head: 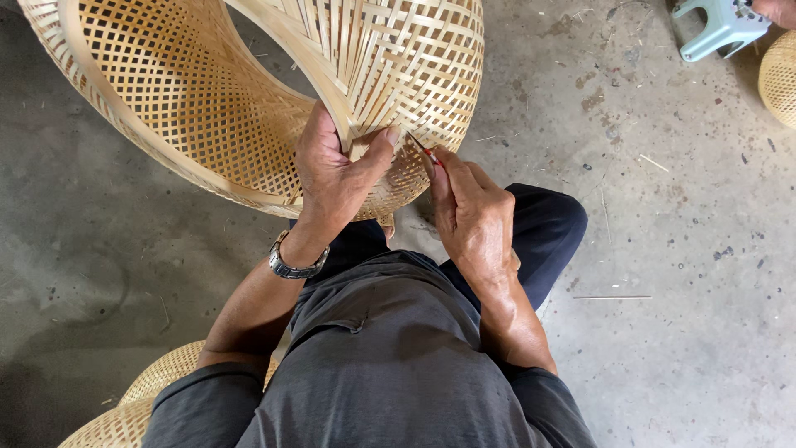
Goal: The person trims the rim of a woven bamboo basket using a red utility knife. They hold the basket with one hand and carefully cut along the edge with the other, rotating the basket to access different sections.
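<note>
A large open-weave bamboo basket frame [207,91] lies tilted on the concrete floor in front of me. My left hand [332,170], with a metal watch on its wrist, grips the basket's rim where the woven strips end, thumb pressed on a strip. Close beside it on the right, my right hand [468,211] holds a small thin tool with a red part [429,155]. The tool's tip touches the weave near my left thumb. How the tool ends is hidden by my fingers.
A pale green plastic stool [720,26] stands at the top right, next to part of another woven basket [779,79]. More woven bamboo pieces [137,402] lie at the lower left by my arm. Thin bamboo slivers [612,297] are scattered on the floor.
</note>
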